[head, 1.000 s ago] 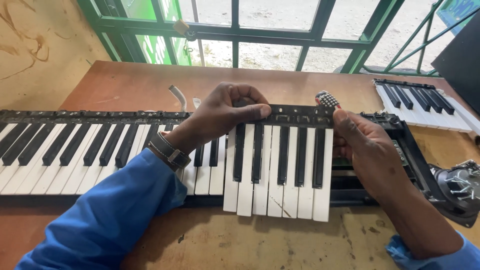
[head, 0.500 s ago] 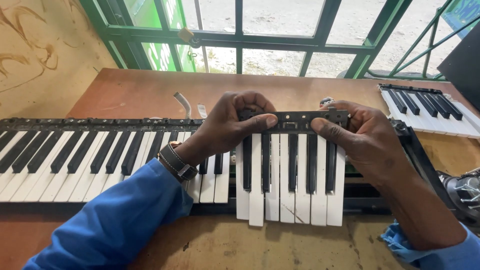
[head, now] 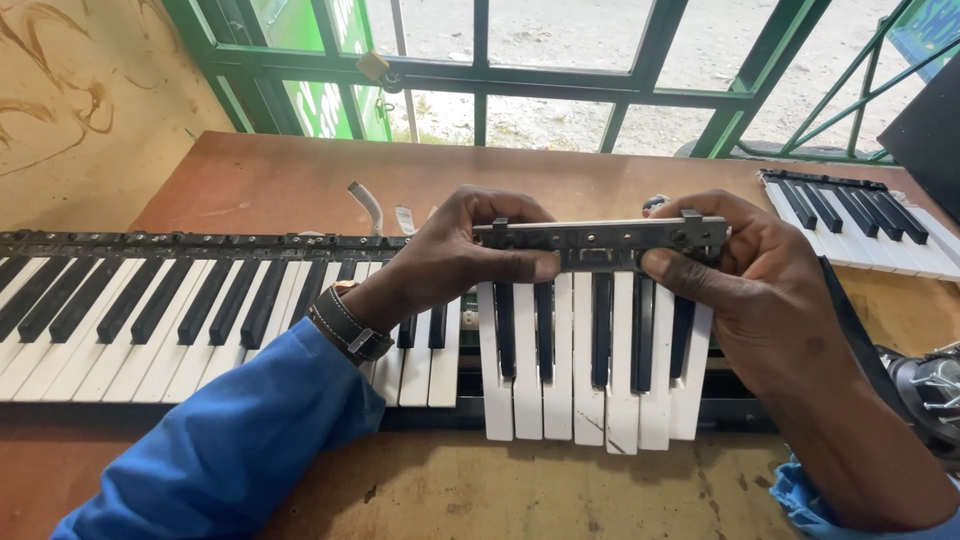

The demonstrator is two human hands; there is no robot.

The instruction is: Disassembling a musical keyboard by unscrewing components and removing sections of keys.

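A loose block of piano keys point(head: 590, 350), white and black, is lifted off the keyboard frame and tilted toward me. My left hand point(head: 455, 255) pinches the left end of its grey rear strip point(head: 600, 235). My right hand point(head: 770, 290) grips the right end, thumb on the strip and fingers behind. The long keyboard point(head: 150, 310) with its remaining keys lies flat on the brown table to the left, passing under my left wrist, which wears a watch point(head: 345, 330).
Another detached key section point(head: 860, 215) lies at the table's far right. A grey cable point(head: 368, 205) curls behind the keyboard. A metal part point(head: 935, 385) sits at the right edge. Green window bars point(head: 480, 85) run along the back.
Both hands have raised the key block off the keyboard and tilted it up. My right hand, which held a small part a second ago, now grips the block's right end.
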